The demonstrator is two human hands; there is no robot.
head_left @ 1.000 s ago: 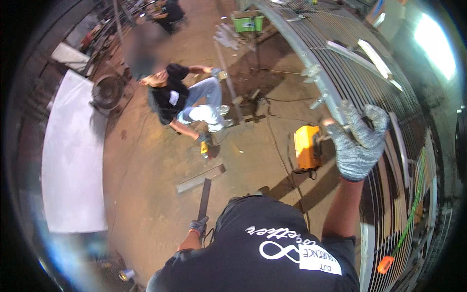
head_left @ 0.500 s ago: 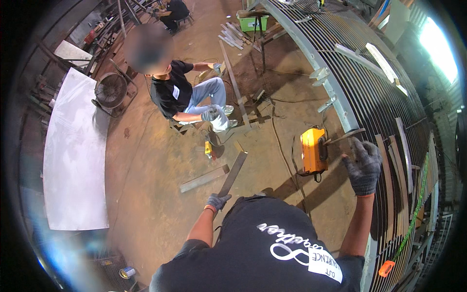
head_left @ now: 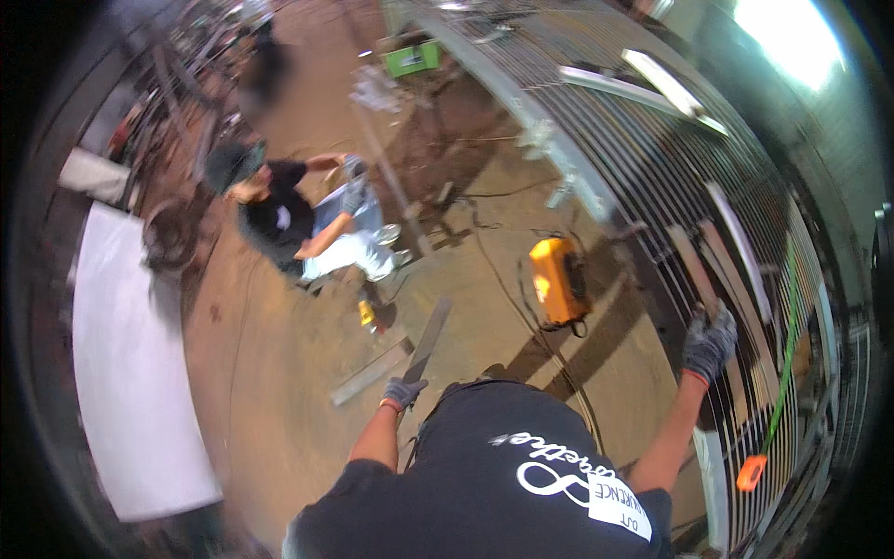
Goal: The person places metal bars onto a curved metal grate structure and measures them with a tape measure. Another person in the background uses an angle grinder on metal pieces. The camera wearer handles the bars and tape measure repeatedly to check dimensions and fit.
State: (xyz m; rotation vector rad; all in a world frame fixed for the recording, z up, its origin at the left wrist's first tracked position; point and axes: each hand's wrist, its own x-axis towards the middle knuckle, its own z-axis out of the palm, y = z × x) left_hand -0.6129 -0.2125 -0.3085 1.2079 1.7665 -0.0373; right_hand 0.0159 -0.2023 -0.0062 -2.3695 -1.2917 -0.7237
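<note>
My left hand (head_left: 403, 393), in a grey glove, is closed round a dark metal bar (head_left: 432, 335) that slants up and away over the floor. Out to the right, my gloved right hand (head_left: 710, 343) rests at the slatted metal grille (head_left: 643, 140). Its fingers curl over a brown flat bar (head_left: 690, 261) lying along the slats; blur softens the grip. Beside that lies a second brown flat bar (head_left: 740, 303). Left of my left hand, a thick grey metal bar (head_left: 372, 371) lies on the floor. An orange tape measure (head_left: 751, 473) sits on the grille, its green blade pulled out.
An orange box-shaped machine (head_left: 556, 281) stands on the floor, with cables running past it. A seated co-worker (head_left: 289, 214) is ahead left, near a yellow power tool (head_left: 367, 315). A white sheet (head_left: 130, 373) lies left; a green bin (head_left: 410, 60) is far ahead.
My right hand has moved from above the grille's edge down onto the brown flat bar. My left hand keeps its bar. The view has shifted, and the co-worker's hands have come closer together.
</note>
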